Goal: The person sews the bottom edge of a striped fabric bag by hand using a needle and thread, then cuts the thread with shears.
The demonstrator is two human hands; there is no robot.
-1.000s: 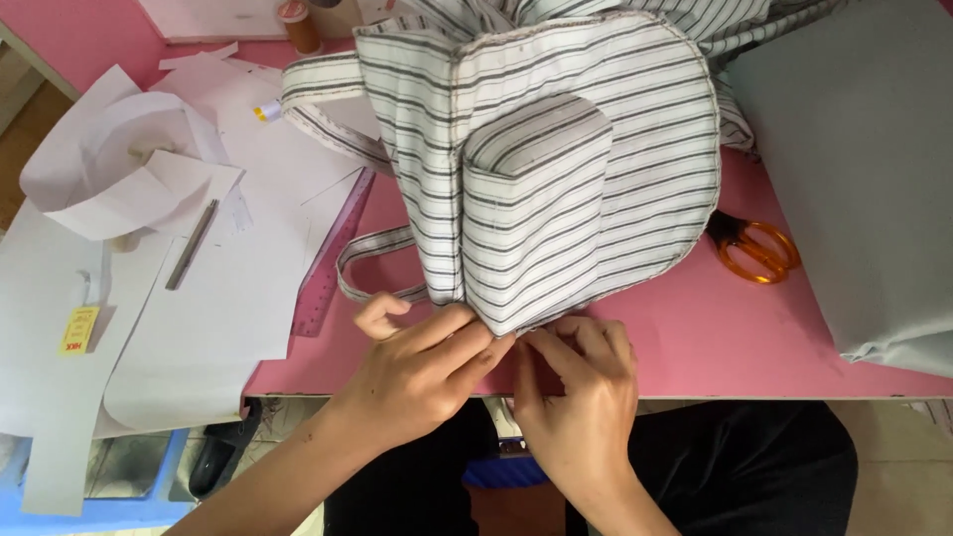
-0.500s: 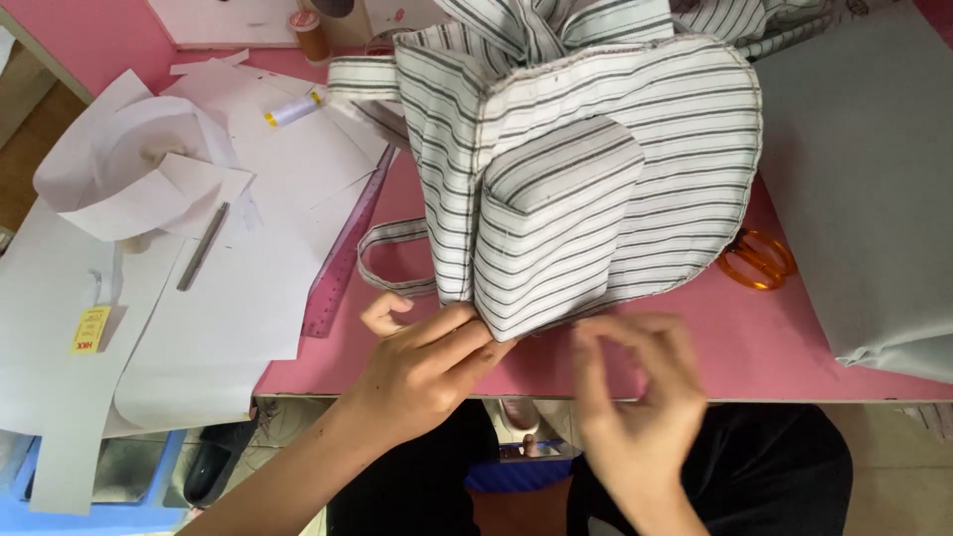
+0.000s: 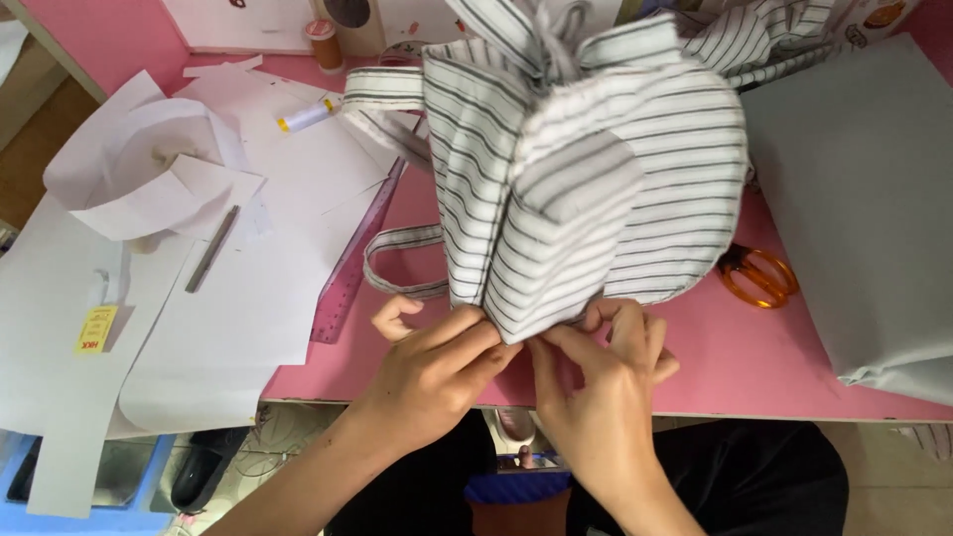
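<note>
Our left hand (image 3: 437, 362) and right hand (image 3: 596, 382) are bare, with no rings, gloves or watch on them. Back from the fingers, both forearms run uncovered to the frame's edge, no sleeve showing. Below the wrists we wear dark, black-looking clothing over our lap.

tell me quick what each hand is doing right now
Left hand: closed, pinching the striped bag's bottom edge.
Right hand: closed, pinching the same edge.
</note>
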